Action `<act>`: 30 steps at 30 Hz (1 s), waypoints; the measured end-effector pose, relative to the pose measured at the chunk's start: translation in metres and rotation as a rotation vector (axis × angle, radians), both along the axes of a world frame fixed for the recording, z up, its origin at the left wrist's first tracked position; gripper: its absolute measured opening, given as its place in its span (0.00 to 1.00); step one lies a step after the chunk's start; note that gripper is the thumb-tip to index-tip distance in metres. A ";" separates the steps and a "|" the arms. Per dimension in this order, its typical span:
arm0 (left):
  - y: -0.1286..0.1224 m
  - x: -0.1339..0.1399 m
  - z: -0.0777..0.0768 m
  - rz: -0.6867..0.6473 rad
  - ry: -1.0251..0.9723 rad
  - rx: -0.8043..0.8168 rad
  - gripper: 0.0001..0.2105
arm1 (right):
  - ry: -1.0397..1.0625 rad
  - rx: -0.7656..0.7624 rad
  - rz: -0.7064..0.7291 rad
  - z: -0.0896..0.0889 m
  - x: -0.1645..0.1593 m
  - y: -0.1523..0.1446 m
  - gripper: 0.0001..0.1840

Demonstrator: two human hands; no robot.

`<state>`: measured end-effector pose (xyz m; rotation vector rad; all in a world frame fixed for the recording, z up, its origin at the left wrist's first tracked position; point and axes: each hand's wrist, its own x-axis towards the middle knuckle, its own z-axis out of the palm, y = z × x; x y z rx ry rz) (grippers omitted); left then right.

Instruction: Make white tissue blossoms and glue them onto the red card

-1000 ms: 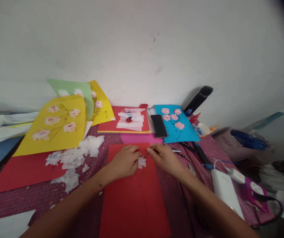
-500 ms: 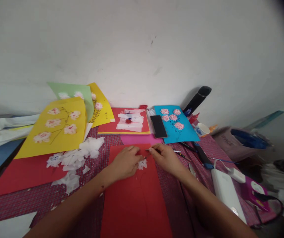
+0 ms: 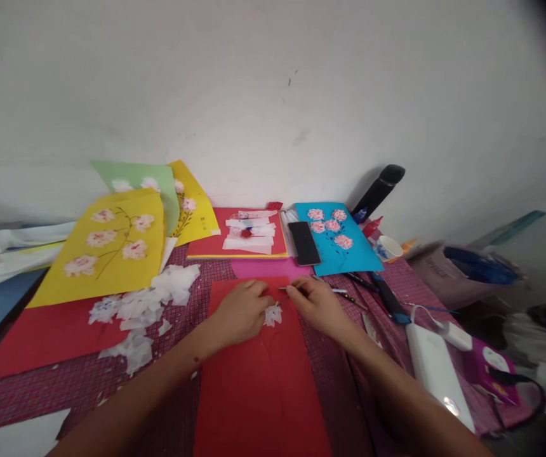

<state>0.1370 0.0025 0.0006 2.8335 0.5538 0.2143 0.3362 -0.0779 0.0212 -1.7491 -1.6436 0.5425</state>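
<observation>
Plaid tablecloth (image 3: 49, 384) over table; red sheet (image 3: 249, 400) nearest. Left hand (image 3: 240, 312) on sheet at flower's edge, fingers curled; cannot tell if clamped. White paper flower (image 3: 273, 316) near sheet's far end. Right hand (image 3: 319, 303): 2 fingertips pinching thin stick (image 3: 282, 288). Farther: phone (image 3: 304, 243), blue sheet (image 3: 323, 257) with 5 pink flowers (image 3: 332, 225).

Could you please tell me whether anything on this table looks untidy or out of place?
The white paper scraps stand out: they lie in a ragged heap left of the central red sheet, with stray bits strewn over the checked cloth. I see no spill.
</observation>
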 end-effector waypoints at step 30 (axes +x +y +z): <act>-0.002 0.006 -0.001 -0.034 0.009 0.055 0.14 | 0.037 0.056 -0.009 0.000 -0.003 -0.011 0.10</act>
